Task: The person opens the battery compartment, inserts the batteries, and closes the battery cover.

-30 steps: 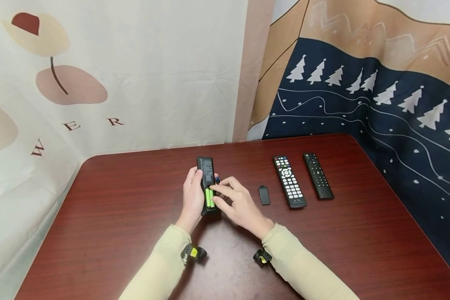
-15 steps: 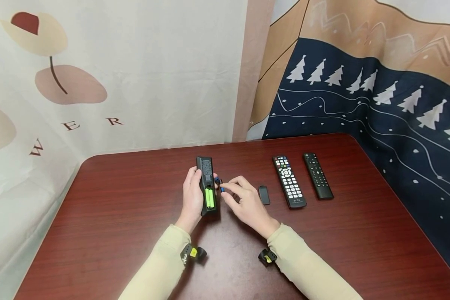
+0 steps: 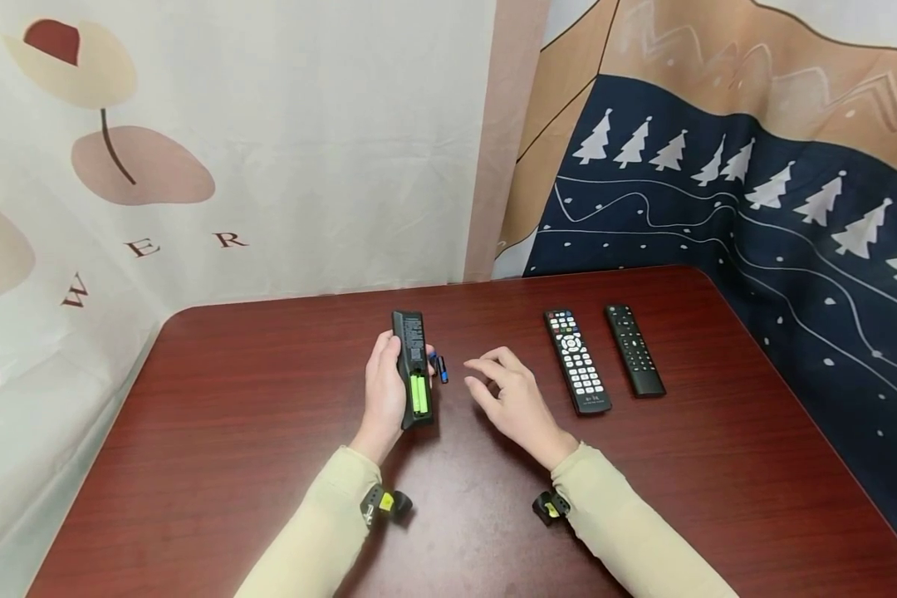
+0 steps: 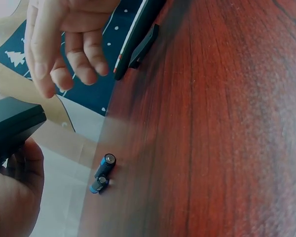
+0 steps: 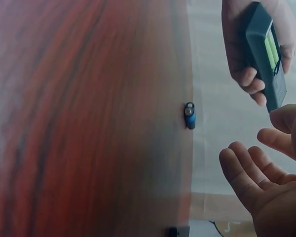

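Note:
My left hand grips a black remote control, its back turned up. Two green batteries lie side by side in its uncovered battery compartment. Bent but loose, the fingers of my right hand hover over the table to the right of the remote, with nothing between them. Two blue and black batteries rest on the table beside the held remote; the left fingers partly cover one in the head view. The small black battery cover shows in the left wrist view, while the right hand hides it from the head camera.
To the right of my right hand, a black remote with white buttons lies face up on the wooden table. A slimmer black remote lies beyond it. Patterned curtains hang behind the table.
The right hand has drawn back rightward from the green batteries, past the loose blue ones, to over the battery cover. The left hand and its remote have stayed in place.

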`<state>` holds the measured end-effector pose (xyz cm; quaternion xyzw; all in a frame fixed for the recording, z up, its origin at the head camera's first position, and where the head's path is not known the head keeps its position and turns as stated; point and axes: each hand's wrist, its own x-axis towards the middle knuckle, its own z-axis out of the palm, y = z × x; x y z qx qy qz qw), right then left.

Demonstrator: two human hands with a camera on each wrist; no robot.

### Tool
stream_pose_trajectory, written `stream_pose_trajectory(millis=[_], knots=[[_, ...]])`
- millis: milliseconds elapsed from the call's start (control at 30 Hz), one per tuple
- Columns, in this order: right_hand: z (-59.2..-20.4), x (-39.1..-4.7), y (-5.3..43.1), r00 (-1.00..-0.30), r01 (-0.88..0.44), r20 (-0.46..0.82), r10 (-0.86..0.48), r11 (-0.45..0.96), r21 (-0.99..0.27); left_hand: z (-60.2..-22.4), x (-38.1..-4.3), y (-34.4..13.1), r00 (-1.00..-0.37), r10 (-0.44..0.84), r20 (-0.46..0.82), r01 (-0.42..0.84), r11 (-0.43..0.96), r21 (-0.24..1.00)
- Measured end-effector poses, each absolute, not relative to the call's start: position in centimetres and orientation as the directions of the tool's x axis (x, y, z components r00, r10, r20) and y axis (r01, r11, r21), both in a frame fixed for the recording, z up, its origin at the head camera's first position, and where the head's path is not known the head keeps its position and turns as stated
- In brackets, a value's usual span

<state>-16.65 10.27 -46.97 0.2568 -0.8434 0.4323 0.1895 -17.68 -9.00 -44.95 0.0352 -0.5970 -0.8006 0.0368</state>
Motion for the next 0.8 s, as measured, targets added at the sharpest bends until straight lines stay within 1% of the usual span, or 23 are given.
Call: stream_pose_trajectory(millis=[433,800], knots=[[-47.1,-17.0,11.6,-0.840,-0.529,0.485,-0.243,0.565,-0.633,-44.8,-17.7,-8.9,-0.995,-0.096,0.005,0.031,-0.268,0.963],[-47.0,-17.1,12.5,-0.886,-0.444,0.412,-0.213,0.644,-0.623,-44.8,-17.6,-8.9,-0.995,-0.097,-0.015,0.009,-0.241,0.970]])
